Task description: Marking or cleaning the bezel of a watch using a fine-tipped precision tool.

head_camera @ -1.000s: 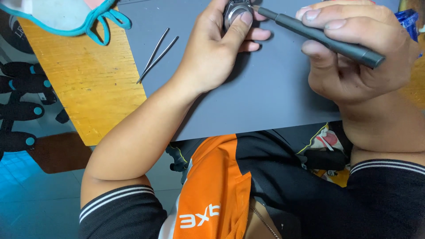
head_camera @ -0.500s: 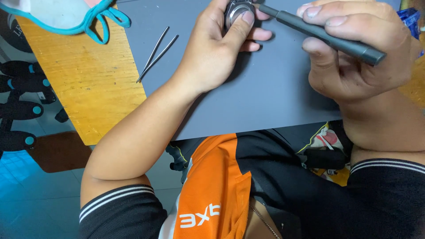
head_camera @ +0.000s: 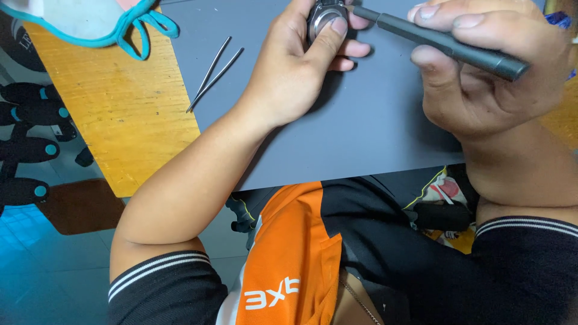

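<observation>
- Over the grey mat [head_camera: 361, 132], at its far edge, the left hand [head_camera: 295, 72] pinches a small round metal part [head_camera: 326, 18], thumb on its face.
- Right hand [head_camera: 487, 78] grips a dark screwdriver [head_camera: 445, 43], tip touching that part.
- Work looks mid-way; tweezers [head_camera: 214, 75] lie unused left of it.

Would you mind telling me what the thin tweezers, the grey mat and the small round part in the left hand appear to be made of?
The thin silver tweezers look like bare metal, slim and faintly shiny. The flat grey mat seems matte rubber or plastic, showing no glare. The small round part in the left hand appears to be polished metal with a bright ring, though partly hidden by the thumb.
</observation>
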